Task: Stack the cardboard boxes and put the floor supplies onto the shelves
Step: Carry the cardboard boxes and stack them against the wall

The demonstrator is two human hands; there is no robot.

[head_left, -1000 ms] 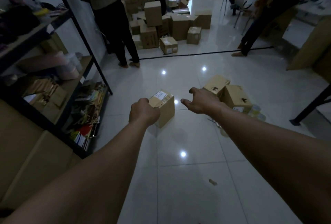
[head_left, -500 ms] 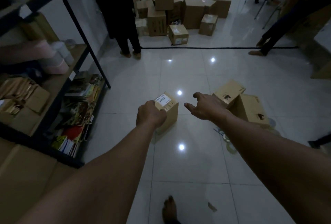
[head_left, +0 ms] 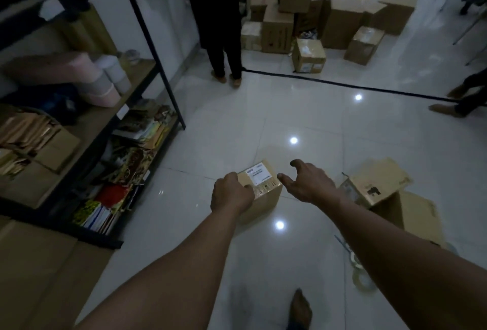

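- The left hand (head_left: pixel 232 195) is closed over the near top corner of a small labelled cardboard box (head_left: pixel 263 192), carrying it above the tiled floor (head_left: pixel 237 132).
- The right hand (head_left: pixel 307 184) is spread open just beside the box's right edge, gripping nothing; whether a fingertip touches the box I cannot tell.
- Two more cardboard boxes (head_left: pixel 390 198) lie tilted on the floor to the right, tape rolls (head_left: pixel 362 277) beside them.
- The metal shelves (head_left: pixel 155 47) stand to the left, already crowded.
- Risk: a one-handed corner grip could let the box twist and drop.
- Risk: the bare foot (head_left: pixel 300 308) could catch the tape rolls in this dim light.
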